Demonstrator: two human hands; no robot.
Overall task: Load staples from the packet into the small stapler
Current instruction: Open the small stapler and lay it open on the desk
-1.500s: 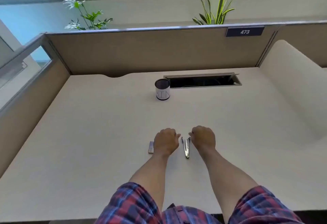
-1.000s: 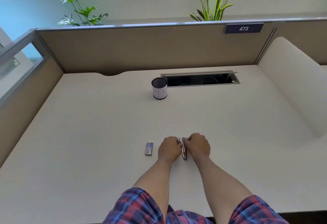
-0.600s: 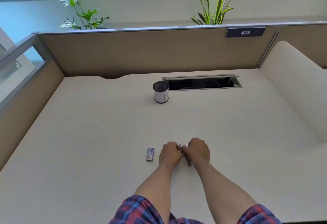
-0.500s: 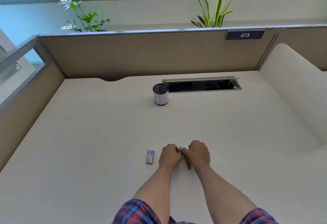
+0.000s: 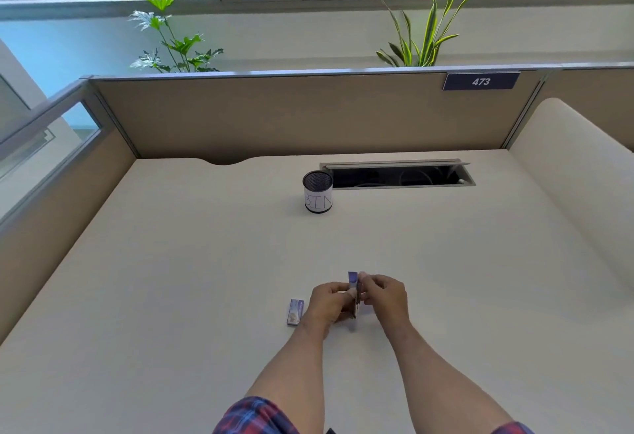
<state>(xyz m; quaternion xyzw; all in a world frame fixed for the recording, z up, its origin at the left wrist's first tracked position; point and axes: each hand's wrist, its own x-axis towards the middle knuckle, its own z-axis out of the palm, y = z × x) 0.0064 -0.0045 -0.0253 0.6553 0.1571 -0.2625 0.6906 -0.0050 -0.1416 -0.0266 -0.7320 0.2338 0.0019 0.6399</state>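
Both hands up off the pale cream desk (image 5: 171,279), close together in front of the body. Left hand (image 5: 326,303) and right hand (image 5: 384,300) each curled round the small purple and silver metal stapler (image 5: 353,293), pinching it from either side. Stapler held on end, purple tip pointing up between the fingers. Hard to tell if its top is swung open yet; too small and half hidden.

Little purple and white cardboard staple packet (image 5: 295,312) lying flat on the desk just beside the left wrist. Not touched by any hand. Cannot tell if it has been opened.

Farther back, a round black mesh cup with a white paper label saying BIN (image 5: 318,192), standing upright near a long dark slot in the desk (image 5: 398,176). Well apart from the hands.

Task only just begun, by the look of it. Stapler picked up: done. Still to do, most likely: open the stapler all the way, take a strip of staples out of the packet, slide it into the track, snap the stapler shut.
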